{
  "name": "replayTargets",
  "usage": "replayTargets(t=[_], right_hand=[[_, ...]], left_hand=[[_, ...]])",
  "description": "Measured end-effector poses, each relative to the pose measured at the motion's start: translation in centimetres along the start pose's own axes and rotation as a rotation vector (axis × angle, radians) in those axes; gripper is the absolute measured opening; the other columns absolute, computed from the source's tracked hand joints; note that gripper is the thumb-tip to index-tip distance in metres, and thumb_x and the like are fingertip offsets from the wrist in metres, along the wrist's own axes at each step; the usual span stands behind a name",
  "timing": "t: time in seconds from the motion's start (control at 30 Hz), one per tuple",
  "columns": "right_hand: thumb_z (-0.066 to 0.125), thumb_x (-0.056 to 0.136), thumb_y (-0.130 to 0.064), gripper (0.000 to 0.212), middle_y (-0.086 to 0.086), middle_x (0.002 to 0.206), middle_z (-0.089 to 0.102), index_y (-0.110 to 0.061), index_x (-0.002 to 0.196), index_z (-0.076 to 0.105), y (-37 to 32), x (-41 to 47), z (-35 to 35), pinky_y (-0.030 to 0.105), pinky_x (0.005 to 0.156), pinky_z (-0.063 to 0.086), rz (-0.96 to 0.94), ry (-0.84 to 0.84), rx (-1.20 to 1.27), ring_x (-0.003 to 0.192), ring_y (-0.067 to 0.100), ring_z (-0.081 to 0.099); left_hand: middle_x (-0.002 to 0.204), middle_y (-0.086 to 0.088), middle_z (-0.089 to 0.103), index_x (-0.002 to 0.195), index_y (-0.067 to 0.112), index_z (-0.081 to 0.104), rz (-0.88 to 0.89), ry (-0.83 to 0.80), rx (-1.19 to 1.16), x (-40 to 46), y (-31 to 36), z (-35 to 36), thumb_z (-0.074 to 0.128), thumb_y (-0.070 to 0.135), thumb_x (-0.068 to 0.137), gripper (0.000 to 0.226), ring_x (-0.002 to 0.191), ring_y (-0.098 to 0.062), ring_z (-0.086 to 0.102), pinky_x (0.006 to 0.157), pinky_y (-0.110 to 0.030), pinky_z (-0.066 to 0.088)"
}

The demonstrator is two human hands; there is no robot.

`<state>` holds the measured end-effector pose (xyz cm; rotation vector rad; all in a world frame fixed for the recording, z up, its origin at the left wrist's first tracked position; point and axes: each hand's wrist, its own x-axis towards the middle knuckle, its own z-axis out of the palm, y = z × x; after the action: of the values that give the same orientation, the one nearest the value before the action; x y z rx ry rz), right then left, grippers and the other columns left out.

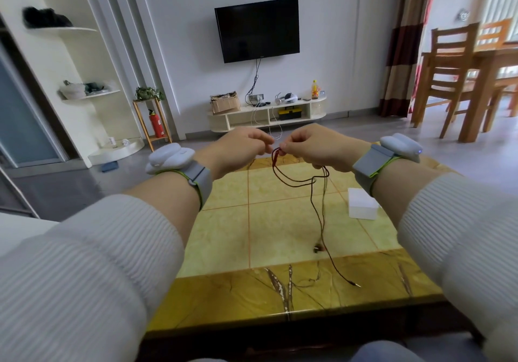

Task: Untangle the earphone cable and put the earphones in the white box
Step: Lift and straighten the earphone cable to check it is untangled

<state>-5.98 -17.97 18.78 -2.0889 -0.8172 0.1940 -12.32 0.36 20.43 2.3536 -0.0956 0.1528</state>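
Thin dark-red earphone cable (314, 190), looped and tangled, pinched aloft between left hand (241, 144) and right hand (316, 146), plug end trailing onto glossy yellow marble-tile table (224, 252); matte white rectangular box (362, 204) right of it.

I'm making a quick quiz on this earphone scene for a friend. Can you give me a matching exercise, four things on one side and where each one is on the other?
Things:
1. earphone cable
2. white box
3. plug end
4. television

Places:
A. lying near the table's front edge
B. mounted on the far wall
C. pinched between both hands (left hand, right hand), hanging down
D. standing on the table under the right forearm

Pairs: 1-C, 2-D, 3-A, 4-B
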Motion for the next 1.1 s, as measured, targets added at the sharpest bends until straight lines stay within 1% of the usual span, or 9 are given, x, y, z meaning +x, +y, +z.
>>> replayTargets(t=[0.1, 0.2, 0.27, 0.37, 0.5, 0.67, 0.87, 0.93, 1.1], right_hand=[[0.056, 0.097, -0.034, 0.024, 0.003, 0.07, 0.045, -0.014, 0.09, 0.068, -0.4, 0.2, 0.1, 0.028, 0.049, 0.031, -0.021, 0.006, 0.019, 0.053, 0.014, 0.033], [0.055, 0.097, -0.036, 0.025, 0.001, 0.068, 0.047, -0.016, 0.088, 0.067, -0.6, 0.2, 0.1, 0.028, 0.049, 0.033, -0.033, 0.011, -0.003, 0.054, 0.014, 0.035], [0.054, 0.098, -0.036, 0.027, -0.001, 0.066, 0.046, -0.014, 0.092, 0.068, -0.5, 0.1, 0.3, 0.027, 0.048, 0.033, -0.032, 0.013, -0.009, 0.053, 0.013, 0.035], [0.051, 0.1, -0.033, 0.028, -0.001, 0.064, 0.043, -0.013, 0.09, 0.068, -0.4, 0.1, 0.4, 0.026, 0.047, 0.03, -0.01, -0.005, 0.03, 0.052, 0.012, 0.032], [0.046, 0.102, -0.029, 0.03, 0.002, 0.069, 0.044, -0.009, 0.099, 0.068, 0.3, 0.0, 0.0, 0.026, 0.048, 0.029, 0.063, -0.023, 0.089, 0.052, 0.012, 0.031], [0.046, 0.102, -0.029, 0.03, 0.0, 0.07, 0.045, -0.008, 0.101, 0.068, 1.1, -0.2, -0.3, 0.023, 0.047, 0.03, 0.121, -0.041, 0.096, 0.052, 0.01, 0.033], [0.048, 0.101, -0.025, 0.028, 0.001, 0.071, 0.044, -0.007, 0.099, 0.068, 2.2, -0.7, -0.7, 0.024, 0.047, 0.028, 0.161, -0.02, 0.106, 0.052, 0.011, 0.032], [0.049, 0.101, -0.025, 0.027, 0.002, 0.071, 0.044, -0.006, 0.099, 0.068, 2.6, -0.7, -0.6, 0.024, 0.047, 0.028, 0.162, -0.012, 0.111, 0.052, 0.011, 0.032], [0.049, 0.101, -0.028, 0.026, 0.001, 0.072, 0.049, -0.011, 0.097, 0.068, 3.5, -1.0, -0.6, 0.024, 0.052, 0.039, 0.177, -0.007, 0.068, 0.057, 0.012, 0.041]], left_hand=[[0.103, -0.002, 0.072, 0.108, 0.018, 0.069, 0.041, -0.039, -0.053, 0.1, 0.5, 0.8, 0.058, 0.014, 0.092, 0.02, 0.095, -0.012, 0.065, 0.076, -0.024, 0.045], [0.082, -0.002, 0.071, 0.101, 0.019, 0.067, 0.071, -0.05, -0.032, 0.1, 0.3, 1.3, 0.053, 0.018, 0.098, 0.014, 0.078, -0.015, 0.067, 0.077, -0.033, 0.054], [0.073, -0.002, 0.06, 0.099, 0.02, 0.066, 0.06, -0.04, 0.029, 0.0, 0.3, 1.3, 0.046, 0.022, 0.102, 0.02, 0.067, -0.016, 0.058, 0.072, -0.038, 0.057], [0.069, 0.002, 0.052, 0.101, 0.018, 0.066, 0.059, 0.006, 0.247, 0.1, 0.7, 1.2, 0.039, 0.023, 0.104, 0.027, 0.058, -0.013, 0.045, 0.054, -0.029, 0.046], [0.076, 0.004, 0.051, 0.108, 0.013, 0.063, 0.001, 0.08, 0.422, 0.5, 0.2, 0.5, 0.034, 0.021, 0.105, 0.03, 0.061, -0.011, 0.044, 0.052, -0.026, 0.033], [0.09, 0.0, 0.054, 0.111, 0.01, 0.061, -0.077, 0.165, 0.498, 0.8, -1.0, 0.0, 0.036, 0.012, 0.102, 0.026, 0.082, -0.021, 0.05, 0.07, -0.029, 0.037], [0.102, -0.009, 0.063, 0.108, 0.01, 0.061, -0.168, 0.235, 0.516, 0.5, -2.2, -0.5, 0.039, 0.015, 0.101, 0.024, 0.095, -0.028, 0.058, 0.077, -0.036, 0.046], [0.103, -0.006, 0.062, 0.11, 0.012, 0.062, -0.163, 0.227, 0.516, 0.4, -2.5, -0.6, 0.039, 0.016, 0.102, 0.025, 0.093, -0.025, 0.058, 0.079, -0.036, 0.047], [0.082, 0.003, 0.058, 0.108, 0.019, 0.067, -0.085, 0.194, 0.392, 0.0, -2.8, -1.1, 0.042, 0.024, 0.103, 0.026, 0.066, -0.016, 0.049, 0.063, -0.031, 0.043]])
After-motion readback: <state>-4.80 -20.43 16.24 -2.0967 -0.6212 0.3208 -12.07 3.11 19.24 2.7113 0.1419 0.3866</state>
